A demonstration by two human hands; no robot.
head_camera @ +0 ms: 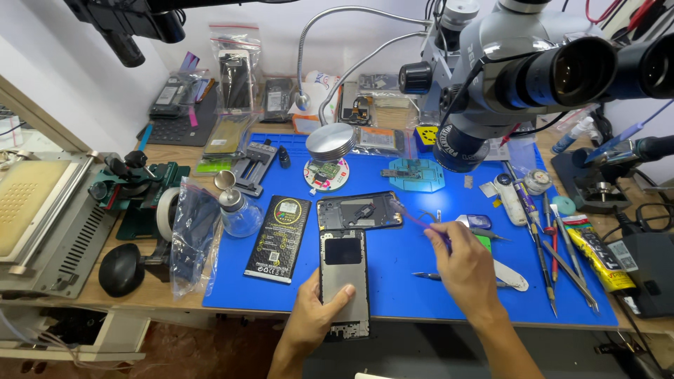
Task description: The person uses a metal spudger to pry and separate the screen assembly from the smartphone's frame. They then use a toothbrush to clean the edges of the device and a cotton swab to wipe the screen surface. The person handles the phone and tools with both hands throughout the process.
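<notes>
My left hand (312,317) grips the near end of an opened phone frame (345,274) that lies lengthwise on the blue work mat (407,281), its thumb across the grey metal plate. My right hand (463,270) hovers to the right of the phone and pinches a thin purple-handled tool (414,217) whose tip points toward the phone's top section (359,211), where the dark inner parts show. A black phone battery (279,238) lies on the mat just left of the phone.
A microscope head (519,70) hangs over the mat's far right. Tweezers (432,277), screwdrivers (551,242) and a yellow glue tube (593,253) lie at right. A glass bottle (239,210), plastic bag (191,238) and grey machine (42,224) stand at left.
</notes>
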